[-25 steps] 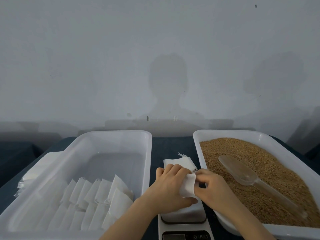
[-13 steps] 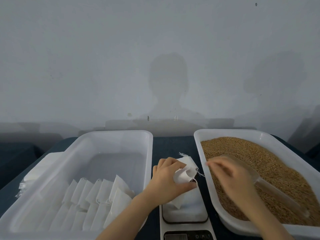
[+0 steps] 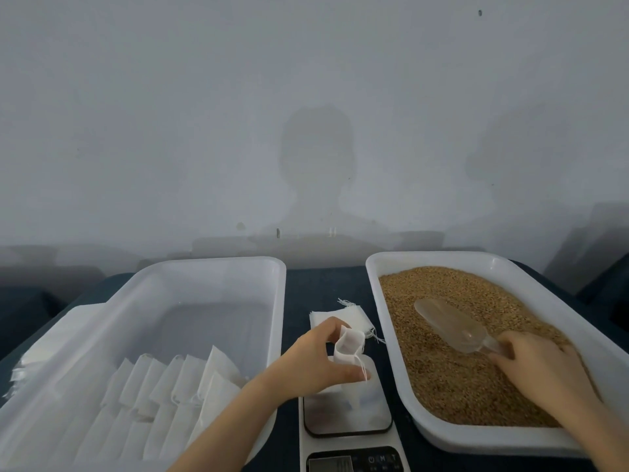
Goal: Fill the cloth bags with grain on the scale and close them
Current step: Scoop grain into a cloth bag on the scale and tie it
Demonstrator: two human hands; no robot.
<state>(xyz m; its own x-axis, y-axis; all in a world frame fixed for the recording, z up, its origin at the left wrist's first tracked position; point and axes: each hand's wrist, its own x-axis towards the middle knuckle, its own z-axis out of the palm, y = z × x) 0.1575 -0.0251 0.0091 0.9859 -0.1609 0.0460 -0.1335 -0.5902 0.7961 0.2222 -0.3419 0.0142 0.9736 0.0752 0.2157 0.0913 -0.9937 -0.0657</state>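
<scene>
My left hand (image 3: 323, 361) holds a small white cloth bag (image 3: 347, 347) upright with its mouth open, just above the plate of the scale (image 3: 357, 407). My right hand (image 3: 541, 366) reaches into the grain tray (image 3: 384, 301) and its fingers curl round the handle of a clear plastic scoop (image 3: 452, 327) lying on the brown grain (image 3: 452, 379). A few flat empty bags (image 3: 337, 316) lie on the dark table behind the scale.
A large white tray (image 3: 211, 284) on the left holds a row of several closed white bags (image 3: 177, 383) near its front. A stack of white cloth (image 3: 44, 356) lies left of that tray. A grey wall stands behind the table.
My right hand left the bag, moved right into the grain tray and took hold of the scoop's handle. My left hand kept the bag and opened its mouth over the scale.
</scene>
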